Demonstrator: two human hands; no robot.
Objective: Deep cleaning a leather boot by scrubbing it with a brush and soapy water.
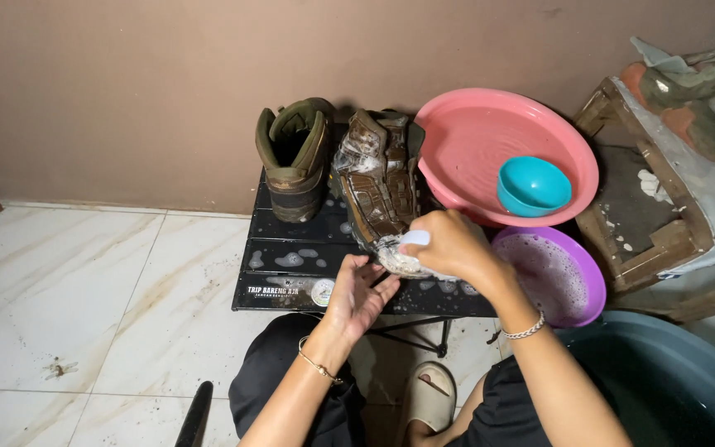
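Nearest us, our left hand [357, 294] lies palm up and half open under the toe of the soapy brown boot [378, 190], steadying it without a closed grip. Our right hand [453, 244] is curled tight around a white brush [415, 238], pressed to the lathered toe. The boot lies on its side on the black folding table [291, 265], sole turned up, just beside an upright olive boot [295, 157]. In our judgement, scrubbing goes best with short strokes against the supporting palm. To the right sits a purple basin [556, 277] of suds; beyond it, a pink basin [498, 141] holds a teal bowl [533, 186].
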